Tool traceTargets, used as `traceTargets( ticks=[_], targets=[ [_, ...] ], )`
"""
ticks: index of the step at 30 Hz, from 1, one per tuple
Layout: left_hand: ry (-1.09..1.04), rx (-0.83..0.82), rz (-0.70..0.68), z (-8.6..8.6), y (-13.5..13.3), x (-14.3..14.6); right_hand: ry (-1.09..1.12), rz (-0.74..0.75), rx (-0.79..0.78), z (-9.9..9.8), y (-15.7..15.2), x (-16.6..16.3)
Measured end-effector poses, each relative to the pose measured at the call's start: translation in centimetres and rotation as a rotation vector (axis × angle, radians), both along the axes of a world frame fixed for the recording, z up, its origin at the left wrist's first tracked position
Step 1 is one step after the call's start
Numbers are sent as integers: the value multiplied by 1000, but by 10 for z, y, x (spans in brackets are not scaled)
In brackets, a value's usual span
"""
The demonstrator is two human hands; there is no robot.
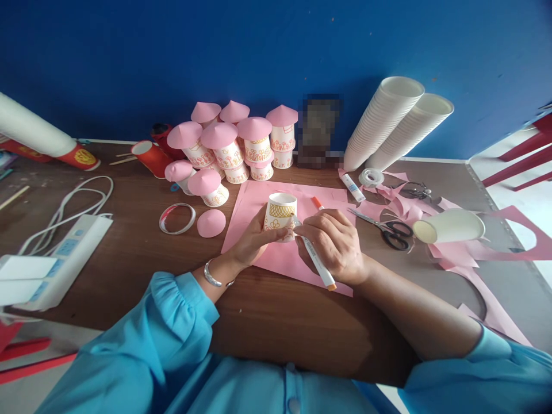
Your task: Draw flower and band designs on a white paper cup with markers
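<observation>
My left hand (pixel 255 237) is wrapped round a white paper cup (pixel 280 214) that bears a yellow-brown lattice band and drawn flowers. Between the fingers of my right hand (pixel 335 244) is a white marker (pixel 317 261) with an orange end. Its tip points at the cup's side; whether it touches I cannot tell. Both hands are over pink paper sheets (pixel 245 210). A second marker with an orange-red cap (pixel 318 202) lies just behind my right hand. Decorated cups with pink cone roofs (pixel 219 137) stand in a group behind on the left.
Tall stacks of white paper cups (pixel 379 118) lean by the blue wall. On the right lie scissors (pixel 394 231), a glue stick (pixel 353 188), a tape roll (pixel 371 177), paper scraps (pixel 466 253) and a cup on its side (pixel 452 227). A power strip (pixel 71 259) is on the left.
</observation>
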State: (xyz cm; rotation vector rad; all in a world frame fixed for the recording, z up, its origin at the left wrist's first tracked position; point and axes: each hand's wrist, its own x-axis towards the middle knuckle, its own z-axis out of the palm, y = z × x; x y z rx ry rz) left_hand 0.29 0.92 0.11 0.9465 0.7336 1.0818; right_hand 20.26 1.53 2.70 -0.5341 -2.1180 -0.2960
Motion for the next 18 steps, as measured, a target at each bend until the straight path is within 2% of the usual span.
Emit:
traceTargets(
  ticks=[18],
  targets=[
    [-42, -2, -27, -2, 1, -1, 0, -40, 11, 0, 4, 4]
  ],
)
